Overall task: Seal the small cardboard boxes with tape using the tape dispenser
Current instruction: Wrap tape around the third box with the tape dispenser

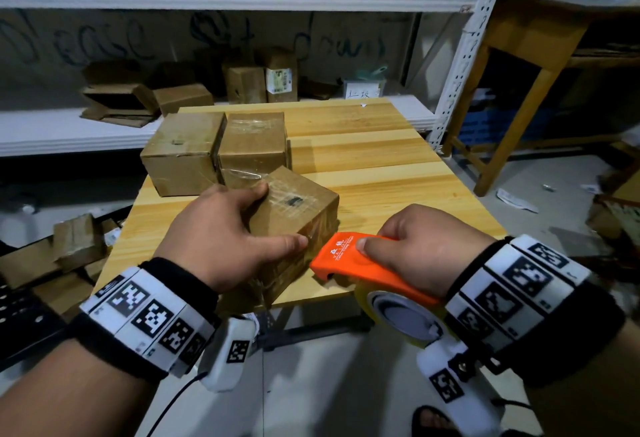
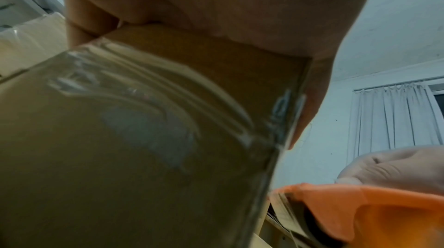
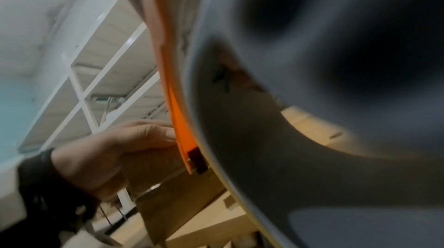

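My left hand (image 1: 221, 236) gripped the near cardboard box (image 1: 294, 208), fingers curled over its far top edge and the thumb (image 1: 289, 242) pressed along the near edge; the left wrist view showed that thumb lying down the box's taped corner. My right hand (image 1: 422, 246) was wrapped around the orange tape dispenser (image 1: 349, 260), thumb flat on its top plate and the other fingers curled over the far side. The dispenser's front lip sat just beside the box's near right corner, close to my left thumb; I could not tell whether it touched the cardboard. The yellowish tape roll (image 1: 401, 312) hung under the orange plate, past the near edge of the counter (image 1: 381, 166). In the right wrist view the roll's grey core filled most of the picture, blurred.

The held box stood askew at the counter's near edge, its near corner overhanging, with clear tape shining across its top and front face. Behind it, two more boxes (image 1: 214, 149) stood side by side, touching, the right one carrying wrinkled tape on top. Further back, a white shelf (image 1: 41, 132) carried several loose cartons, and a wooden stool (image 1: 533, 42) stood off to the right.
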Motion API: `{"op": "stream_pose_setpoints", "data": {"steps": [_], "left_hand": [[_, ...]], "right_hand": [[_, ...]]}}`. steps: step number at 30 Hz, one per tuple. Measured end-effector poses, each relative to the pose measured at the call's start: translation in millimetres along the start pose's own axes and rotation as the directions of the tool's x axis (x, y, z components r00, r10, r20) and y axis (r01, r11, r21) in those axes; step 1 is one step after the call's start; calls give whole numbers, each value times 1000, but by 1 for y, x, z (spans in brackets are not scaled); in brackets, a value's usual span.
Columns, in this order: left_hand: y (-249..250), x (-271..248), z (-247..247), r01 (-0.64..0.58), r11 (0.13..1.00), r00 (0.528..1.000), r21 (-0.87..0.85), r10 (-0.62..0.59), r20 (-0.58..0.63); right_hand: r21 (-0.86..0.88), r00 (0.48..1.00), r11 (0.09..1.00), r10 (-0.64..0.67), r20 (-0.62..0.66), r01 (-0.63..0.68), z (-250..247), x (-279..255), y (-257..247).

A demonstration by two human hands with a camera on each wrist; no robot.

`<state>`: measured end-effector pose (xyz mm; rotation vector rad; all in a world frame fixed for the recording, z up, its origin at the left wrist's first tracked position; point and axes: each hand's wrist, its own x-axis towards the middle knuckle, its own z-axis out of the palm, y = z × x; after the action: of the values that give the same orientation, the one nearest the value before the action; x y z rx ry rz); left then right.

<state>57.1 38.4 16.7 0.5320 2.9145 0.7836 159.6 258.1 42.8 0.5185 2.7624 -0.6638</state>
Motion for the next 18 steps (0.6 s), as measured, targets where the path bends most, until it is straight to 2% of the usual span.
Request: {"op": "stream_pose_setpoints", "data": {"steps": [3,6,14,18], "left_hand": [[0,0,1,-8,1000,1000,1,8,-3],[0,1,1,-9,1000,1000,11,9,1],[-2,2,1,-13,999,1000,29,12,17],[-3,2,0,-8,999,1000,35,7,28]], "right_hand": [[49,1000,999,9,17,-9,1,1,0],[24,999,999,21,32,-22,0,1,-4],[-322,999,946,14,-47,-28,-20,11,-32],[-361,1000,932,29,-5,-29,-31,11,-39]]}}
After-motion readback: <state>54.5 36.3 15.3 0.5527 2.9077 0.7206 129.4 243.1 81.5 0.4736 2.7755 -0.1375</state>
